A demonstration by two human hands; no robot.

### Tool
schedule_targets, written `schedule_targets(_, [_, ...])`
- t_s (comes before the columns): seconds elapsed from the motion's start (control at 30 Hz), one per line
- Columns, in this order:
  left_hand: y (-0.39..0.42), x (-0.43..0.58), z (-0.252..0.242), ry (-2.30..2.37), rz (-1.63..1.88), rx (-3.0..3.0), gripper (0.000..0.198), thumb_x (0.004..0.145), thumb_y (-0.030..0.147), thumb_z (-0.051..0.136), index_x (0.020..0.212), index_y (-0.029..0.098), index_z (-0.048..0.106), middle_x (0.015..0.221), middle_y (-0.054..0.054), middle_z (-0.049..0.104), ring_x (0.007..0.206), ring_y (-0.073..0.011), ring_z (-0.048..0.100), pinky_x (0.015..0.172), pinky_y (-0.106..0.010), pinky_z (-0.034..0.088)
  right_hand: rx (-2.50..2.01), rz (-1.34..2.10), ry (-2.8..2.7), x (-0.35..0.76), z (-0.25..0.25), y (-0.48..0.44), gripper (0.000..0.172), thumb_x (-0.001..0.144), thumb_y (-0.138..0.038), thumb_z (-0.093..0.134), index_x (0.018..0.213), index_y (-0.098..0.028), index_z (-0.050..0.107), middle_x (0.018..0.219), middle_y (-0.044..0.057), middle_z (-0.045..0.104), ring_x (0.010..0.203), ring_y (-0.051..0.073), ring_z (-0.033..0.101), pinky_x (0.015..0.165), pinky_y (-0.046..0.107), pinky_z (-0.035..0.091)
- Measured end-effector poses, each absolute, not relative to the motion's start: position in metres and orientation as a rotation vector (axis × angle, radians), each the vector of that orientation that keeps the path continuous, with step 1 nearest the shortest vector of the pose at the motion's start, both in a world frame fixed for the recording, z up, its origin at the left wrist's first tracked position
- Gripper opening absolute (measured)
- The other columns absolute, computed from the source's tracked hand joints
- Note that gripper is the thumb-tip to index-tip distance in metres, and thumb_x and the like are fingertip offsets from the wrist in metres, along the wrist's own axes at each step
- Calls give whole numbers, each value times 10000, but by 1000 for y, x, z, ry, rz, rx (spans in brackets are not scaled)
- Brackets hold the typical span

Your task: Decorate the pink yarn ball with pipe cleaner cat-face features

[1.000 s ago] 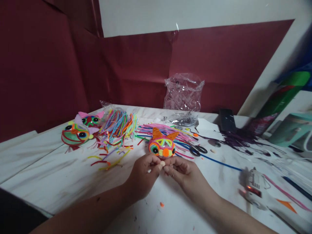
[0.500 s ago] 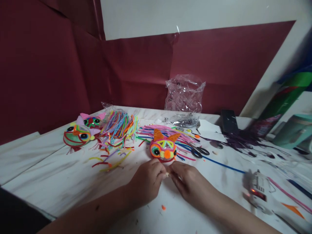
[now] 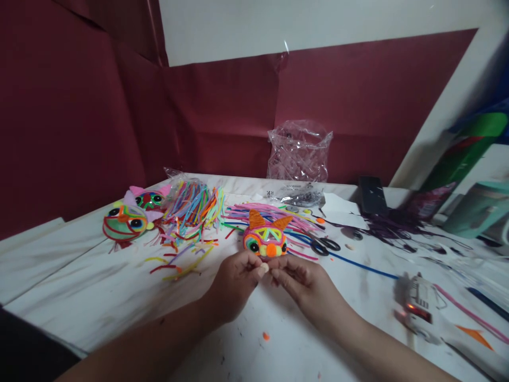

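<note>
Just before the eared, nosed cat ball [image 3: 265, 241], pinching a yet-unattached pale pom-pom [image 3: 263, 269] between left hand [image 3: 235, 284] and right hand [image 3: 304, 282].

The pale bit [image 3: 263, 270] pinched between the left hand [image 3: 234, 284] and right hand [image 3: 306, 284] is too small to identify. Right of them, the glue gun [image 3: 417, 313] is blurred.
</note>
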State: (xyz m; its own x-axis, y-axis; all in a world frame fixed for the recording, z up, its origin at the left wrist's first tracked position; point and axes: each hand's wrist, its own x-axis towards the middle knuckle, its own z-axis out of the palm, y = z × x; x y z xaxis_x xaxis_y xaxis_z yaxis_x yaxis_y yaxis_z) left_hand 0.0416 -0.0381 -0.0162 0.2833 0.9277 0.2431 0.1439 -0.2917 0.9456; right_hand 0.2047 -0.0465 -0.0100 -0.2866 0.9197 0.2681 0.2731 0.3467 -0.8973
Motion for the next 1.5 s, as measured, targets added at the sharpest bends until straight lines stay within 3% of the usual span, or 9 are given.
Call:
schedule_targets(0.23, [-27, 31, -8, 1143, 1260, 1649, 199, 736, 352, 565, 666, 167, 541, 583, 44, 477, 544, -95, 414, 517, -205, 336, -1098, 630, -1824, 211, -18, -35, 205, 840, -311, 472, 859, -179, 627, 849, 80, 673, 763, 209, 619, 705, 349, 489])
schedule_targets(0.37, [-12, 22, 10, 1276, 1329, 1609, 185, 692, 338, 575, 613, 174, 546, 529, 56, 468, 500, -92, 411, 514, -208, 354, -1044, 270, -1862, 225, -25, -14, 209, 835, -232, 459, 945, -155, 619, 1013, 145, 665, 979, 267, 595, 849, 441, 479])
schedule_targets(0.63, [24, 37, 30, 1394, 1175, 2095, 144, 653, 192, 546, 512, 178, 528, 657, -9, 557, 704, -154, 522, 672, -256, 414, -1017, 102, -1956, 231, -38, 2, 307, 786, -100, 489, 1065, -122, 616, 1166, 183, 631, 1096, 294, 556, 926, 506, 456])
schedule_targets(1.0, [40, 41, 35, 1501, 914, 2129, 119, 644, 159, 536, 538, 163, 591, 552, 15, 576, 555, -129, 526, 560, -232, 405, -993, 120, -1991, 228, -34, -1, 393, 730, -3, 475, 1073, -125, 623, 1136, 156, 648, 1088, 270, 570, 928, 461, 464])
schedule_targets(1.17, [35, 43, 40, 1570, 939, 2134, 151, 636, 126, 529, 492, 168, 542, 526, 21, 529, 553, -132, 506, 567, -240, 407, -1005, 161, -1990, 228, -30, -3, 377, 731, -11, 479, 1055, -125, 634, 1121, 154, 646, 1082, 269, 560, 927, 451, 455])
schedule_targets(1.3, [1, 52, 35, 1371, 1204, 2266, 145, 714, 172, 525, 569, 176, 532, 723, -13, 561, 752, -154, 535, 721, -268, 424, -987, 323, -1812, 227, -16, -12, 217, 794, -124, 495, 945, -142, 650, 1012, 132, 661, 984, 249, 587, 864, 407, 466])
schedule_targets(1.37, [-15, 56, 29, 1192, 1316, 2243, 148, 749, 201, 530, 603, 177, 538, 749, -19, 552, 756, -154, 534, 721, -270, 430, -947, 553, -1711, 223, -7, -19, 161, 828, -225, 503, 879, -166, 644, 881, 79, 671, 854, 212, 612, 783, 354, 482])
schedule_targets(1.5, [-28, 59, 14, 1056, 1381, 2086, 164, 786, 252, 539, 641, 176, 552, 755, -22, 536, 769, -161, 536, 724, -276, 439, -856, 951, -1546, 210, 0, -35, 206, 809, -374, 552, 823, -183, 628, 745, 17, 648, 702, 169, 597, 663, 290, 475])
